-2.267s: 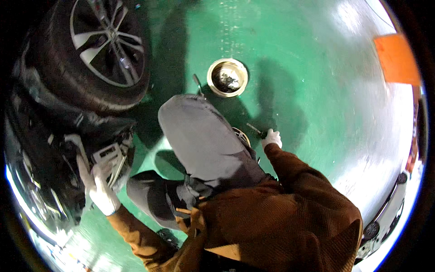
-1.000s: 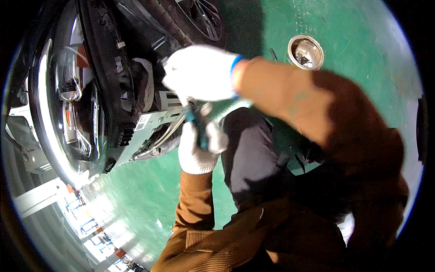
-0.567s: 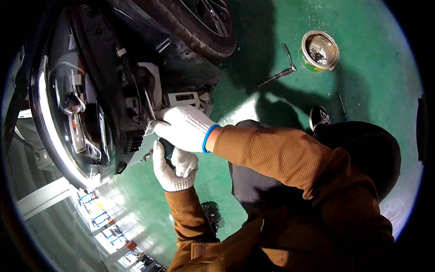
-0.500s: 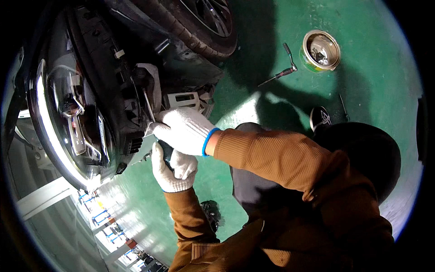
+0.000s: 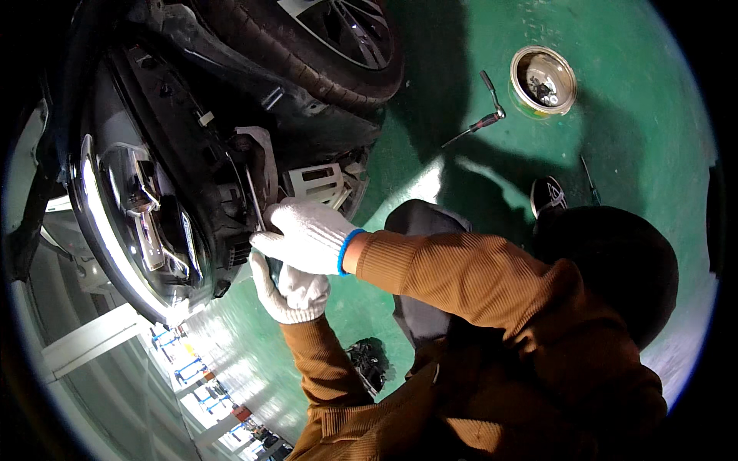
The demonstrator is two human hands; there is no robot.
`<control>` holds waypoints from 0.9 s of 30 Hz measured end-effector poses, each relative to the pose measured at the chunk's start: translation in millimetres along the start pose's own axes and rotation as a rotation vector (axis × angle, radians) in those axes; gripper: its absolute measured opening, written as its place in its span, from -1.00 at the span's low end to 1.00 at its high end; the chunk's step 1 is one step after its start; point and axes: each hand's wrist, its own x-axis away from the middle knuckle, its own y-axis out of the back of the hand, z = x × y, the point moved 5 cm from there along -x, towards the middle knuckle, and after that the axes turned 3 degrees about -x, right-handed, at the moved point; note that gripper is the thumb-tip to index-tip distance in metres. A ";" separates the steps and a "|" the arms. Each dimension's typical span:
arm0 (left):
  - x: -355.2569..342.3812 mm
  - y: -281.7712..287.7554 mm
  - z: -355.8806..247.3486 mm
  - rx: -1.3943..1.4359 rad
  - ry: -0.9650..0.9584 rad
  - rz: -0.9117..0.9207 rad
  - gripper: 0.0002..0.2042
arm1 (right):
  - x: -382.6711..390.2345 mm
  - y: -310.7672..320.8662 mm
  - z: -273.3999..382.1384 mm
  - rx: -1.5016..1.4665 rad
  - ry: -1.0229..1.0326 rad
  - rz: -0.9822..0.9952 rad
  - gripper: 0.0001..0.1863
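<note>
My gloved right hand (image 5: 304,234) is closed on a thin metal shaft (image 5: 255,196), which lies along the inner edge of a black car headlight assembly (image 5: 146,211). Just below it, my gloved left hand (image 5: 292,296) wraps round a dark teal handle (image 5: 274,265), mostly hidden by both gloves. Whether shaft and handle are one tool I cannot tell. A pale slotted bracket (image 5: 311,180) sits beside my right hand, under the car's dark wheel-well edge.
A wheel (image 5: 373,73) is at the top. On the green floor (image 5: 638,138) lie a ratchet (image 5: 493,107), a metal can holding small parts (image 5: 542,81) and a thin tool (image 5: 586,177). My shoe (image 5: 548,194) is at right; dark items (image 5: 365,361) lie beside my left arm.
Since the oldest frame my view has turned and both hands have come together at the headlight. Over the last half second they shifted slightly, and the car sits a little lower in view.
</note>
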 end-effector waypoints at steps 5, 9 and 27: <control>-6.3 -0.4 4.9 0.206 -0.019 0.079 -0.42 | 0.4 4.3 1.5 -0.054 -0.100 0.001 -0.49; -3.6 -7.2 0.4 0.179 0.047 0.095 -0.64 | -2.4 8.1 -0.3 -0.093 -0.142 0.079 -0.44; 21.0 -13.9 6.4 0.236 -0.111 0.000 -0.52 | -1.7 1.0 0.1 -0.082 -0.141 0.081 -0.36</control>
